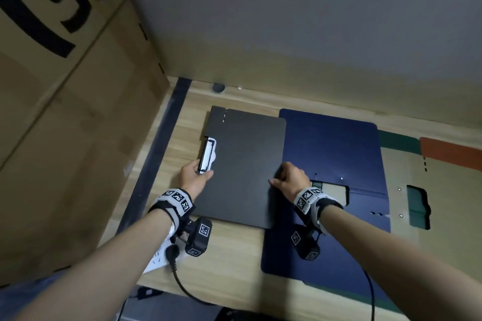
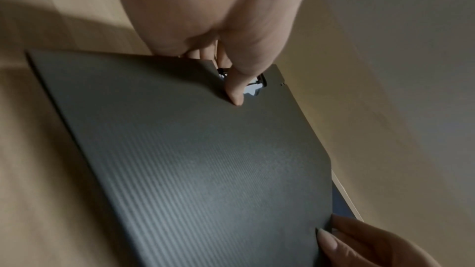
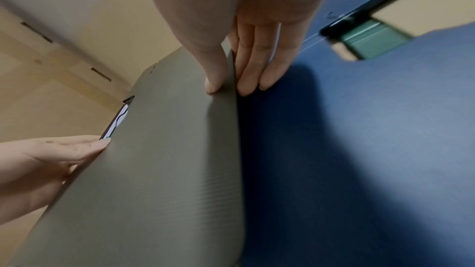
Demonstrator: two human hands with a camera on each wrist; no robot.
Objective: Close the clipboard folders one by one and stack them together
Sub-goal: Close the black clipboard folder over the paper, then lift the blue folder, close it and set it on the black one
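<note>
Between the hands, the thin, stiff black folder was pinched at opposite edges by left hand and right hand, likely light, slippery.

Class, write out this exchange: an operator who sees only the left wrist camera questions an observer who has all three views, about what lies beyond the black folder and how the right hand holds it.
Operator: What lies to the right of the black folder?
Observer: A blue folder, spread open flat on the table; the black one overlaps its left part.
Operator: I see only fingertips at the far edge. How does the right hand hold it?
Observer: It pinches the black folder's right edge, thumb on top and fingers underneath.
</note>
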